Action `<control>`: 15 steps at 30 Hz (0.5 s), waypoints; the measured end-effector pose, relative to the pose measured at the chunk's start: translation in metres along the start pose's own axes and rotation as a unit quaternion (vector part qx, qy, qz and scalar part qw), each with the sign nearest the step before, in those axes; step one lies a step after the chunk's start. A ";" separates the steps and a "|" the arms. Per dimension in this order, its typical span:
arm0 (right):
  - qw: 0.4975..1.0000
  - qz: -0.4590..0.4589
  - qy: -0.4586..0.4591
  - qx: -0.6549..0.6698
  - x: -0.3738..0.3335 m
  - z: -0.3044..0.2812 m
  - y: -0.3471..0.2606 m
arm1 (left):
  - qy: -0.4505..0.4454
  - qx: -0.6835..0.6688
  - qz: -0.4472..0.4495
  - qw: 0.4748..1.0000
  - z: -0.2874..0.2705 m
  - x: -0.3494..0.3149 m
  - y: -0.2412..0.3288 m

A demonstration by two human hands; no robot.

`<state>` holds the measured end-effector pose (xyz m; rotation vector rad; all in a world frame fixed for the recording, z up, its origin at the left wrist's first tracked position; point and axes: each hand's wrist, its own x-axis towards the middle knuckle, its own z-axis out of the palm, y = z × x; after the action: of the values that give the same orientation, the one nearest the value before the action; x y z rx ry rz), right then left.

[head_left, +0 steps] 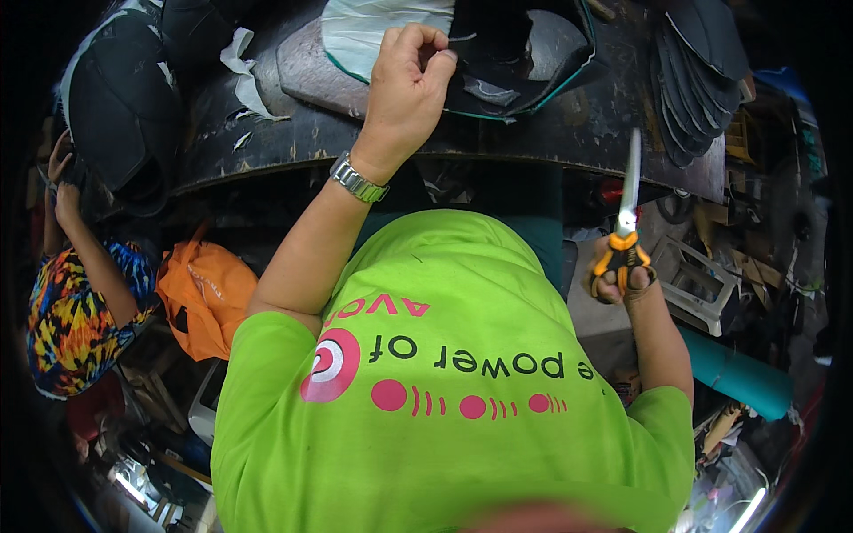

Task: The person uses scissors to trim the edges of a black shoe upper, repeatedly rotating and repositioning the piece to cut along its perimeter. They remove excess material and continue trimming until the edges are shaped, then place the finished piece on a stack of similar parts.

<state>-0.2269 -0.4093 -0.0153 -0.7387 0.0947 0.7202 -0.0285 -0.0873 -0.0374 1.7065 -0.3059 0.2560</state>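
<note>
Over the near part of the worktable, my left hand (pixel 410 84) is closed in a pinch; a thin pale bit shows at its fingertips, too small to name. Right below it lies a black fabric piece (pixel 569 75) with a green edge and a white lining (pixel 378 27). A small grey scrap (pixel 490 91) rests on the black part. Out to the right, beyond the table's front edge, my right hand (pixel 622 280) grips scissors (pixel 627 240) by their orange and black handles. The blades point away from me and look closed, slightly blurred.
Dark stacked panels (pixel 697 80) lie at the table's right end. White scraps (pixel 244 75) and large black padded pieces (pixel 120 98) are at left, where a co-worker's hands (pixel 62 182) touch one. An orange bag (pixel 206 293) and a teal roll (pixel 737 373) flank me.
</note>
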 end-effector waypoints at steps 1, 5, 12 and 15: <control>0.999 0.018 -0.016 -0.021 0.007 0.003 0.003 | -0.012 -0.028 -0.031 0.999 0.002 0.001 0.000; 0.995 0.055 -0.030 -0.073 0.064 0.029 0.022 | -0.025 -0.011 -0.062 0.998 0.005 0.004 -0.003; 0.994 0.069 0.020 0.078 0.116 0.071 0.034 | -0.046 -0.034 -0.071 0.996 0.003 0.002 -0.008; 0.991 0.037 0.026 0.129 0.116 0.080 0.041 | -0.046 -0.043 -0.079 0.995 0.003 0.001 -0.008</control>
<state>-0.1779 -0.2717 -0.0168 -0.5078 0.2590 0.7437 -0.0251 -0.0894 -0.0446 1.6504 -0.2439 0.0475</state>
